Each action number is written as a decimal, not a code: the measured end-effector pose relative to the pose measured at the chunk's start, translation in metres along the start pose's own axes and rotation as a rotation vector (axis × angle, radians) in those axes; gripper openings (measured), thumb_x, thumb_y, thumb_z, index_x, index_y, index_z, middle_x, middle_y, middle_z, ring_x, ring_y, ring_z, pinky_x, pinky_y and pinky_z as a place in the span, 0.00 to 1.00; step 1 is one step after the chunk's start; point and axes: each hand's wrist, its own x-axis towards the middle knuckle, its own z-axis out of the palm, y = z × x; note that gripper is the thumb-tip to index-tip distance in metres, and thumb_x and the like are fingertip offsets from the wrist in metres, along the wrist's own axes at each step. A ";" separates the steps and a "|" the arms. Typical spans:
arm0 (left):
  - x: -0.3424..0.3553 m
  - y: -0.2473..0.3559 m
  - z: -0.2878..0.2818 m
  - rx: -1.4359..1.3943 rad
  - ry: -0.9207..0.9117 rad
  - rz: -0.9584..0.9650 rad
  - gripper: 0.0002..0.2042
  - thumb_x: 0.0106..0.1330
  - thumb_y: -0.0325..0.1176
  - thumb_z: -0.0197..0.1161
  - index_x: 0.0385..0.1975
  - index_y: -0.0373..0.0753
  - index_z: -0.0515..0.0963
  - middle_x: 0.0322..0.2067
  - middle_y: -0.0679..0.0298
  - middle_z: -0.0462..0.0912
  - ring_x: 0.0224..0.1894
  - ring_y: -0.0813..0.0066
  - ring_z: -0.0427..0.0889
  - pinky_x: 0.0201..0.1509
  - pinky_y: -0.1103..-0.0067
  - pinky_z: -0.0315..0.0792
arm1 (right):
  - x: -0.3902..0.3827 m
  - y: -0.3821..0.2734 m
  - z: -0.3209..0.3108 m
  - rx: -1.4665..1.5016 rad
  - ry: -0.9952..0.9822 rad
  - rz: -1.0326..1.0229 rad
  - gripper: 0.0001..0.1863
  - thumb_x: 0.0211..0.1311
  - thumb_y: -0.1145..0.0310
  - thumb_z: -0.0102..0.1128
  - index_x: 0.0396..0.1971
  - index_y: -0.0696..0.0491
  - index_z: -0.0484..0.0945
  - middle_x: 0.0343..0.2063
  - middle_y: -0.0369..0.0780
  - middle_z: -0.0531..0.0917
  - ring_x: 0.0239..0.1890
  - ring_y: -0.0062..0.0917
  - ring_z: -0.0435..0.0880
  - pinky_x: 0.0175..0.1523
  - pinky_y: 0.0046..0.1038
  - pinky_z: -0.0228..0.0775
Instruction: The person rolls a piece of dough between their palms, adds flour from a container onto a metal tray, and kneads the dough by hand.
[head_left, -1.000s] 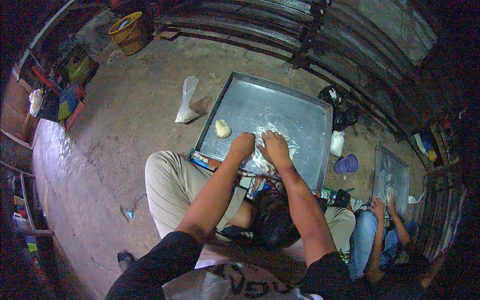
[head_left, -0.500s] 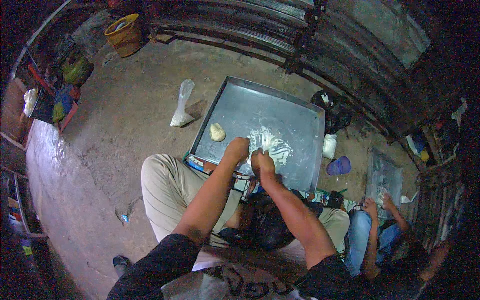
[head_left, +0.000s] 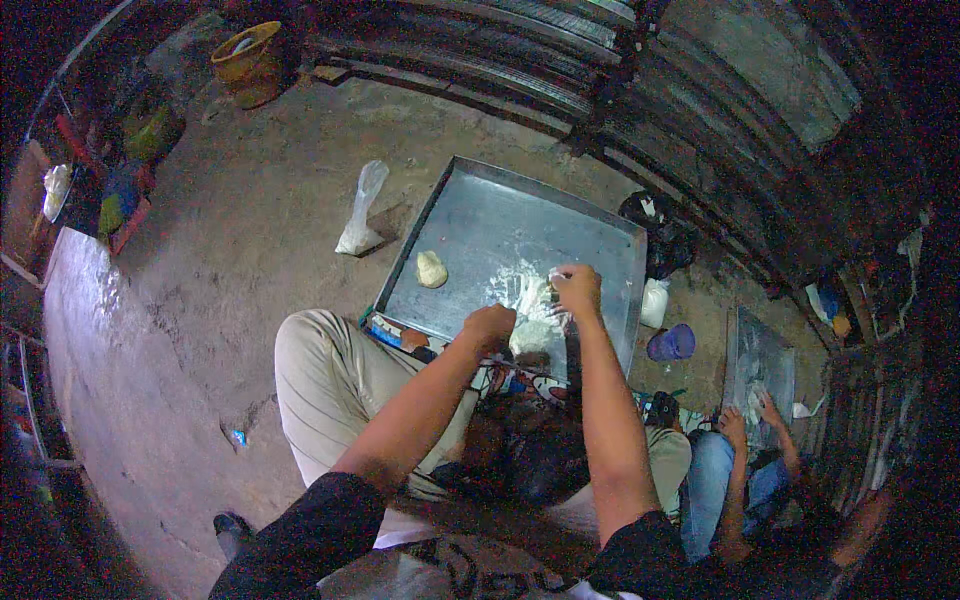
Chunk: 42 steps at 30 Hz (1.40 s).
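Observation:
A large square metal tray lies in front of my crossed legs. Flour is smeared over its middle, and a flattened pale patch of dough lies near its front edge. My left hand is at the left side of this dough with its fingers closed; what they hold is hidden. Over the floured part, my right hand is closed in a pinch, with a bit of white at its fingertips that is too small to name. Toward the tray's left side sits a round lump of dough, apart from both hands.
Left of the tray stands a clear bag of white powder. To the right are a white bag, a purple cup and a black plastic bag. Farther right, another person's hands work at a second tray.
My hands have come apart: the right moved right and slightly away from me, the left toward me. The pale dough patch now shows between them. The dough lump stays in place.

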 end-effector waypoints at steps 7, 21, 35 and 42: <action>0.035 0.002 0.044 -0.051 0.230 0.167 0.15 0.52 0.36 0.70 0.34 0.32 0.80 0.38 0.45 0.82 0.40 0.46 0.83 0.45 0.64 0.77 | 0.049 -0.003 -0.002 -0.151 -0.201 -0.018 0.09 0.48 0.73 0.63 0.31 0.55 0.85 0.33 0.49 0.85 0.38 0.42 0.84 0.47 0.34 0.76; 0.020 -0.012 0.024 -0.143 0.252 0.407 0.15 0.46 0.30 0.66 0.37 0.40 0.83 0.37 0.53 0.83 0.43 0.55 0.82 0.49 0.66 0.75 | 0.012 -0.030 -0.025 -0.174 -0.380 -0.005 0.12 0.45 0.69 0.68 0.32 0.55 0.85 0.32 0.50 0.84 0.38 0.45 0.83 0.45 0.39 0.75; -0.015 -0.007 -0.009 0.023 0.070 0.021 0.15 0.49 0.34 0.70 0.38 0.40 0.82 0.41 0.52 0.83 0.45 0.53 0.82 0.50 0.65 0.77 | -0.045 -0.057 -0.049 -0.437 -0.877 -0.290 0.16 0.46 0.68 0.63 0.39 0.48 0.82 0.42 0.43 0.81 0.48 0.39 0.80 0.52 0.42 0.73; -0.013 0.025 0.009 0.184 0.071 0.152 0.09 0.53 0.31 0.66 0.34 0.38 0.82 0.39 0.54 0.84 0.41 0.54 0.84 0.44 0.64 0.79 | -0.057 0.004 -0.052 -0.202 -0.515 -0.082 0.16 0.51 0.65 0.64 0.41 0.54 0.81 0.39 0.47 0.81 0.45 0.43 0.79 0.52 0.39 0.72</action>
